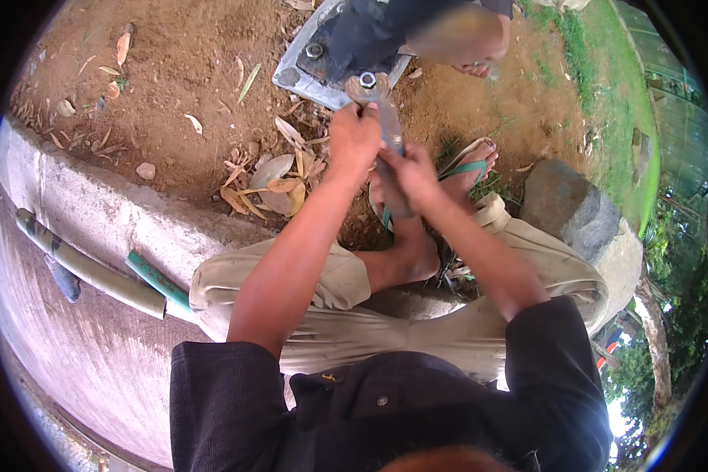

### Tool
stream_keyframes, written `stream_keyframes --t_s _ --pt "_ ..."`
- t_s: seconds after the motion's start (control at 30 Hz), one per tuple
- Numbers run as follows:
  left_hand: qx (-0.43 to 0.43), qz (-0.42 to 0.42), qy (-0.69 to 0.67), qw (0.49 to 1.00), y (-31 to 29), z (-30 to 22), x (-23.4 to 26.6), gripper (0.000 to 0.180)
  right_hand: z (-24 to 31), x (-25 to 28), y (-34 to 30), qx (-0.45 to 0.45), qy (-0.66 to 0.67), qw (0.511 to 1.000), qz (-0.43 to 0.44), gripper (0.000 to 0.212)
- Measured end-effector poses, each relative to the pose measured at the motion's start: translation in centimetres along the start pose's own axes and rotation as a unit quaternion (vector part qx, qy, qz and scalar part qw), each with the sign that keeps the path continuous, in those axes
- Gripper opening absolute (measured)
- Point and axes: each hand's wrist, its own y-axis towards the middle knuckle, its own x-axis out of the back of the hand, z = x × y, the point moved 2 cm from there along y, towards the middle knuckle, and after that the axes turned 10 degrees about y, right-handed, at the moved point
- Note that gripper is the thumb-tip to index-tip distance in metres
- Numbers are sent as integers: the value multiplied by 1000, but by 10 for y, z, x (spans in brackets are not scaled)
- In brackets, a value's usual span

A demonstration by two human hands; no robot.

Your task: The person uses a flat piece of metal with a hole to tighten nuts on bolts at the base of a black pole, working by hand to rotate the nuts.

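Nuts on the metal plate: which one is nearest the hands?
The nut at the head of the wrench, just beyond the left hand; the other clearly visible nut sits farther away, to its upper left.

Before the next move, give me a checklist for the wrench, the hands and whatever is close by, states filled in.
1. Wrench head at the nut: ok.
2. Wrench fully seated on the nut: cannot tell from this angle.
3. Left hand holding near the wrench head: ok.
4. Right hand on the handle: ok.
5. Co-worker well clear of the wrench: not ok, close beside its head.
6. Feet covered: not ok, open sandals.
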Motion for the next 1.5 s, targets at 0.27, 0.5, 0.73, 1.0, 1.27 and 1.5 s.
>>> stream_keyframes --t_s 0.27,0.5,0.73,1.0,1.27,1.5 --pt "-6 -4 61 998 2 -12 31 30 -30 -56 -10 73 144 987 17 22" --pt "37 4 -13 999 -1 -12 13 25 -35 -46 -6 112 136 984 -31 21" --pt "22 -23 5 999 1 11 6 27 -32 -40 -18 80 3 992 -99 26" --pt "1 24 -71 997 -6 23 -24 29 50 32 -13 -71 -137 985 75 33" --pt "37 185 -192 963 -18 -10 -20 28 121 53 21 -124 -300 938 121 37" --pt "55 64 -216 973 -13 0 -26 27 60 58 25 -21 -239 967 82 31"
